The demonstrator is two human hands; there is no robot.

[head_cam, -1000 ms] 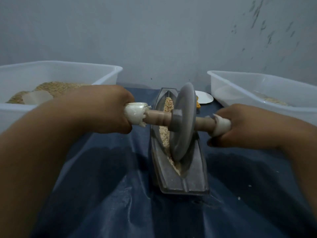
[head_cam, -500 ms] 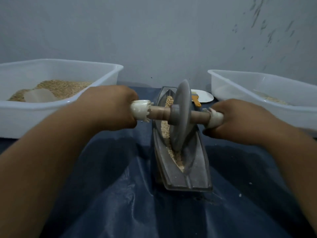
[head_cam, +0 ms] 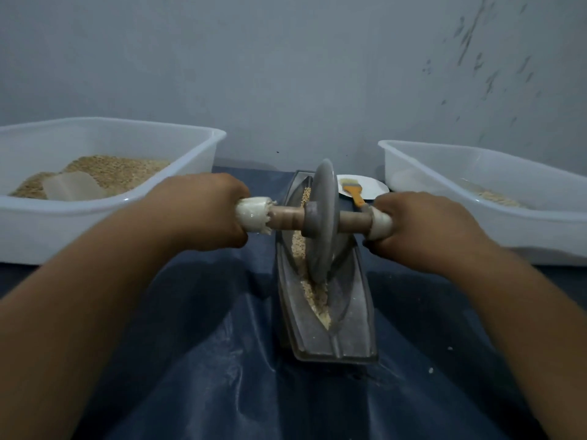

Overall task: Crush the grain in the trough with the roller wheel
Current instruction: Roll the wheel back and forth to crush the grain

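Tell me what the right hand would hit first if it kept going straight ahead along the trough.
Probably the orange brush on the small white plate, which lie just beyond the right hand. The hand grips the roller wheel's handle above them, so it may pass over and reach the wall; depth is unclear.

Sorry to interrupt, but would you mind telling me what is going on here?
A person is crushing grain in a long metal trough on a dark blue cloth. The left hand and right hand each grip one end of the handle of a roller wheel, whose disc stands in the groove. A tub with more grain sits to the left, a nearly empty tub to the right.
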